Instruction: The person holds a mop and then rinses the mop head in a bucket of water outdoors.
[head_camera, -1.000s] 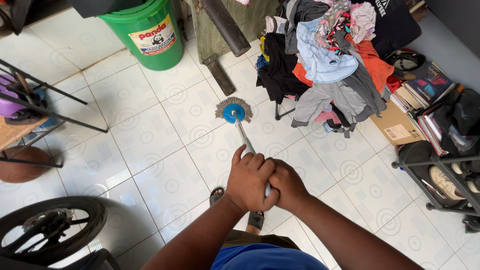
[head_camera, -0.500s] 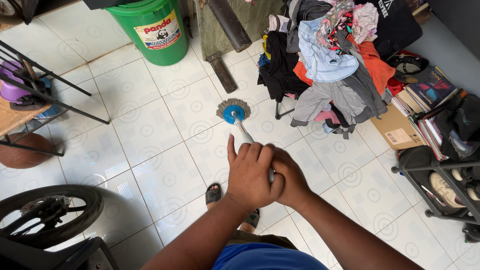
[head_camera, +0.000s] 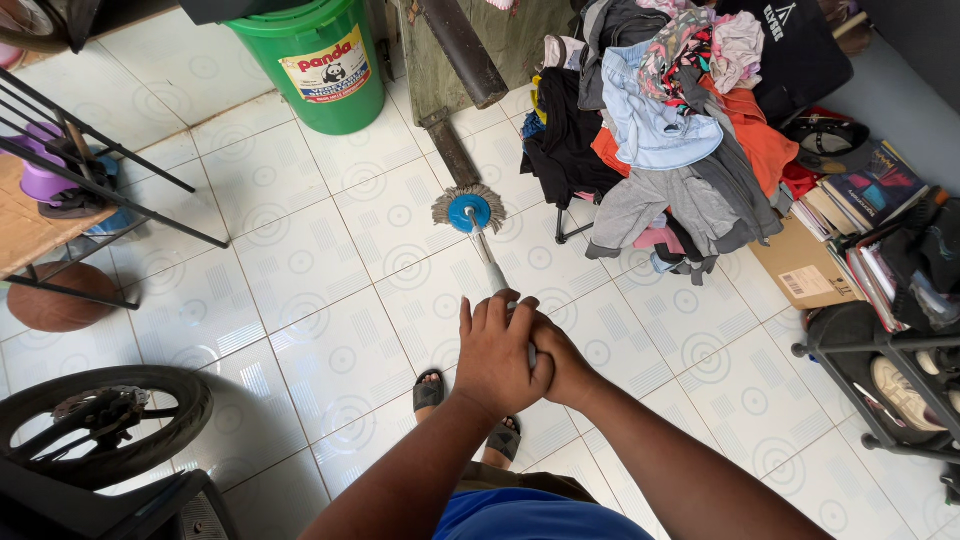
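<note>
A mop with a blue round head (head_camera: 468, 211) and grey fringe rests on the white tiled floor (head_camera: 300, 270), its metal handle (head_camera: 489, 260) rising toward me. Both hands hold the top of that handle in the middle of the view. My left hand (head_camera: 497, 353) wraps over it with the fingers slightly spread. Beside it, partly covered by the left, my right hand (head_camera: 562, 367) is closed on the handle. My sandalled foot (head_camera: 430, 390) shows below the hands.
A green bin (head_camera: 312, 62) stands at the back. A heap of clothes (head_camera: 665, 130) on a chair lies right of the mop head. Books (head_camera: 860, 195), a cardboard box (head_camera: 803, 268) and a shoe rack (head_camera: 880, 370) fill the right. A tyre (head_camera: 100, 425) and wooden bench (head_camera: 40, 225) sit left.
The mop head has slid a little farther from me across the tiles, toward the dark post. My hands have kept their hold on the handle, dropping slightly in view.
</note>
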